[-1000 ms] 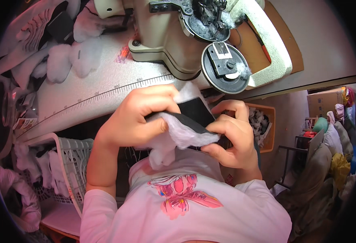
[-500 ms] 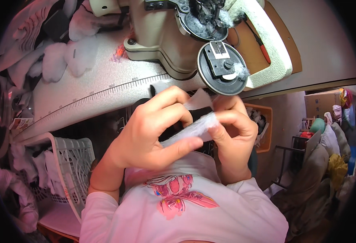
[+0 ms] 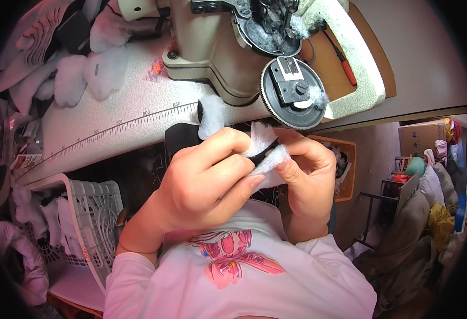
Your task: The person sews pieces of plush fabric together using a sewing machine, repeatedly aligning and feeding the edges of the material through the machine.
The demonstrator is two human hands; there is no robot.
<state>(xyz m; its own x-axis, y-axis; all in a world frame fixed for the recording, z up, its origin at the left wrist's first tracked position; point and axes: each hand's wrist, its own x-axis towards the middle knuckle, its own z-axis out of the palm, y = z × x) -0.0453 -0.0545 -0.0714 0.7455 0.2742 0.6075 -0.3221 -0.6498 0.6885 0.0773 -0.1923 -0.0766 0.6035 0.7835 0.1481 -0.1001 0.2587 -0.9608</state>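
Observation:
A piece of white fluffy fur fabric with a black side [image 3: 274,159] is held in front of my chest between both hands. My left hand [image 3: 196,181] is closed, its thumb and fingers pinching the left part of the fabric. Closed too, my right hand [image 3: 310,170] grips the right end between thumb and fingers. Two white fuzzy edges stand up with a dark strip between them. Beyond my left hand, another white fluffy part [image 3: 210,119] and black material [image 3: 179,139] stick out over the table edge; I cannot tell whether they belong to the same piece.
A cream sewing machine [image 3: 207,58] with a toothed black disc [image 3: 294,91] stands just beyond my hands, with lint on it. White fluffy pieces [image 3: 106,72] lie on the table at the far left. A white plastic basket [image 3: 92,212] is at left, an orange bin [image 3: 347,186] at right.
My hands have drawn closer together on the fabric, and my left fingers have closed more tightly. The white and black part beyond my left hand now shows more.

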